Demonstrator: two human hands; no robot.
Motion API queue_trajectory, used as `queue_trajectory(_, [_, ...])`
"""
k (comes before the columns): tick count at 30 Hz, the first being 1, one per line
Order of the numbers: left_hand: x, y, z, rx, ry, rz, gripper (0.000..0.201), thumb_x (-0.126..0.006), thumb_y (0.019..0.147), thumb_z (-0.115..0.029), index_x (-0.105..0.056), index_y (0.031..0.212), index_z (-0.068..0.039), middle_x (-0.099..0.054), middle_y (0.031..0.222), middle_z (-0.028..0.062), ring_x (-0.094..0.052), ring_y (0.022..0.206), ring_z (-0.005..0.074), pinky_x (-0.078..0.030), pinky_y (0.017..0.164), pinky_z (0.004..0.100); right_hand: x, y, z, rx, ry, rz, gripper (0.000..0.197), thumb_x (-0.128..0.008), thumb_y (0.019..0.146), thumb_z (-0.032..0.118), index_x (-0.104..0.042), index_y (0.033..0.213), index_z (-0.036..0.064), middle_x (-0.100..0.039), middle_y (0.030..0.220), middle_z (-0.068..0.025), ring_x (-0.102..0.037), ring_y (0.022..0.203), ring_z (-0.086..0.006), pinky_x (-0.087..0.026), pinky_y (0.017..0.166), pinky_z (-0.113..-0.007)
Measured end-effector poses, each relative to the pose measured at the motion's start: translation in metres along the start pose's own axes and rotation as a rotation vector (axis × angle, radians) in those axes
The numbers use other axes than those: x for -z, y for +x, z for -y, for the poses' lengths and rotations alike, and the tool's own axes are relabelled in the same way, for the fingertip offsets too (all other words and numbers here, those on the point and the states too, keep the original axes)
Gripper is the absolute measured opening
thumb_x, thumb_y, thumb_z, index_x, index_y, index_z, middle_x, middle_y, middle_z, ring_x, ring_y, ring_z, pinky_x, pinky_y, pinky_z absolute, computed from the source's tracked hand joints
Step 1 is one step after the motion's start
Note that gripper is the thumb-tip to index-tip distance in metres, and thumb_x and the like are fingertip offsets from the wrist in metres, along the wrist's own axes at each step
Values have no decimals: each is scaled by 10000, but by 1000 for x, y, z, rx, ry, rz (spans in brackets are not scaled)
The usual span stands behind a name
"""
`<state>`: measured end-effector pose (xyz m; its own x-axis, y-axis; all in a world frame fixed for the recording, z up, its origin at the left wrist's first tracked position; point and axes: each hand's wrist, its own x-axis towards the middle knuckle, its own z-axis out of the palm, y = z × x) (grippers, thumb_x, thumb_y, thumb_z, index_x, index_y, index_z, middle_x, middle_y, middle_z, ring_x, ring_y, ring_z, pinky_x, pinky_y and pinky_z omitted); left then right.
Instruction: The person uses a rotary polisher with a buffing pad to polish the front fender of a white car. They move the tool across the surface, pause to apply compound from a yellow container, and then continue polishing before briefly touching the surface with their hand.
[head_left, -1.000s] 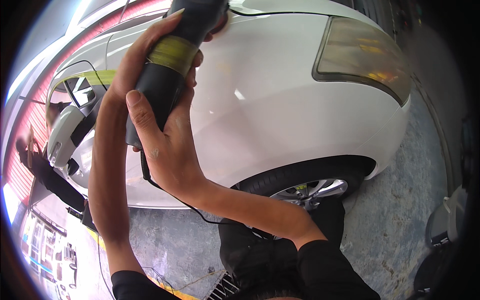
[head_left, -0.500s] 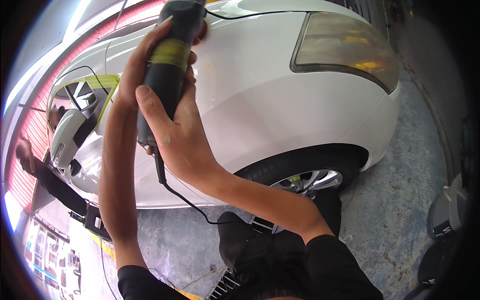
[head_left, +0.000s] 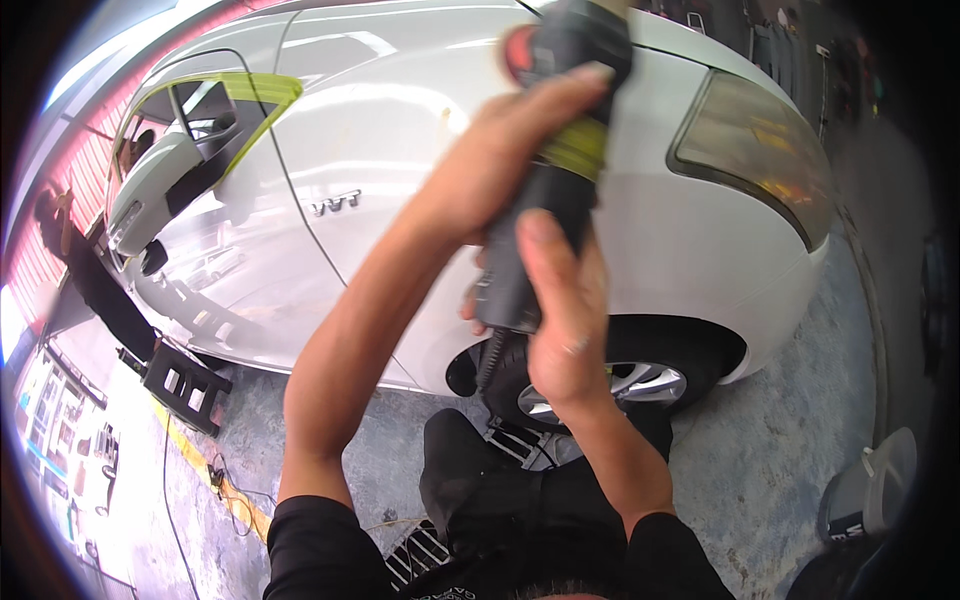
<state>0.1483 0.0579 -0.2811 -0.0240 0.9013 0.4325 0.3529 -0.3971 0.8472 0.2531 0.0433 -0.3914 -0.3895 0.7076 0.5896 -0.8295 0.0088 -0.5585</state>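
Power tool [head_left: 562, 188] is what I see held up before the person, black and cylindrical, in front of the white car [head_left: 665, 245]. Its long axis runs from lower left to upper right, the blocky head [head_left: 585, 45] at the top and the coiled end of the cord [head_left: 491, 362] hanging from the bottom. A reddish disc [head_left: 518, 52], smeared by blur, sticks out to the left of the head, and from where I stand I can't tell whether it touches the paintwork. The left hand [head_left: 505, 155] is the nearer one to the head, wrapped about the upper body by the yellow-green band [head_left: 585, 148], with its fingers curled in as far as the thick barrel lets them. The right hand [head_left: 568, 335] sits lower, nearer the cord, its thumb laid up along the barrel and the palm against its right side; how far its fingers reach round behind is mostly hidden. Below the grip lies the wheel [head_left: 660, 385], while the headlight [head_left: 755, 150] is off to the right of both hands.
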Motion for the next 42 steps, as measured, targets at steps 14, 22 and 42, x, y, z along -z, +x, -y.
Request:
queue_trajectory(14, [-80,-8,36,-222,-189,-94,573,-651,1071,-586,-672,1105,-14,-688,912,74,-665,727,166,-542,692,317,77,-39,40,-80,-97,-4,492,-639,1089,404,-549,1323,-20,-671,928,-158,-692,635,-209,-581,572,-332])
queue_trajectory(22, [1,-74,56,52,-400,-185,618,-635,1071,-583,-629,1276,0,-705,950,102,-722,772,188,-587,708,332,20,-43,-23,-73,-300,110,659,-698,1069,335,-431,1508,-79,-690,1059,-133,-714,806,-229,-579,745,-323])
queue_trajectory(42, [-42,-18,45,-57,-192,4,624,-599,1081,-596,-686,1066,22,-742,857,135,-760,719,222,-630,687,334,39,-37,6,3,-270,-99,637,-664,1076,400,-441,1461,-56,-633,976,-119,-667,667,-179,-563,585,-297])
